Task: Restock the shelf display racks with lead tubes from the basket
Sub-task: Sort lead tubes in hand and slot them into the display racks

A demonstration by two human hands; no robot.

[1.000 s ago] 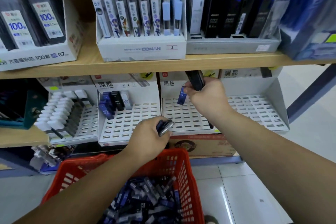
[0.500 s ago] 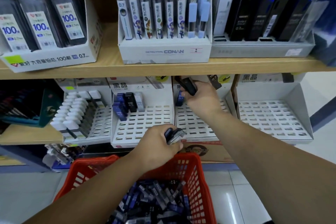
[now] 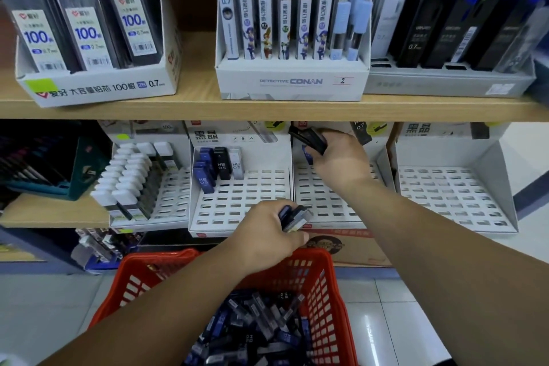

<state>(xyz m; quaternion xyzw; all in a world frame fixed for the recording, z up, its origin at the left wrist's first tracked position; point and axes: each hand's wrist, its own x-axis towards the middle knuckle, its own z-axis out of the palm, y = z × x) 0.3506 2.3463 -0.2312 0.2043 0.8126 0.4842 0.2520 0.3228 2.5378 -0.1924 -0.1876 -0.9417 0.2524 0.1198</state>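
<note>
My right hand [image 3: 338,157] gripped lead tubes [image 3: 308,138], tilted, at the rack's [image 3: 326,205] back-left corner, nearer its slots than my left hand [image 3: 267,235], gripping spare tubes [image 3: 294,217] above the basket [image 3: 313,255] rim.

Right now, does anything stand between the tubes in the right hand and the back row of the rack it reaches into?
Nothing visible does. The right hand holds dark lead tubes at the back row of the rack; the slots showing below it are empty.
</note>
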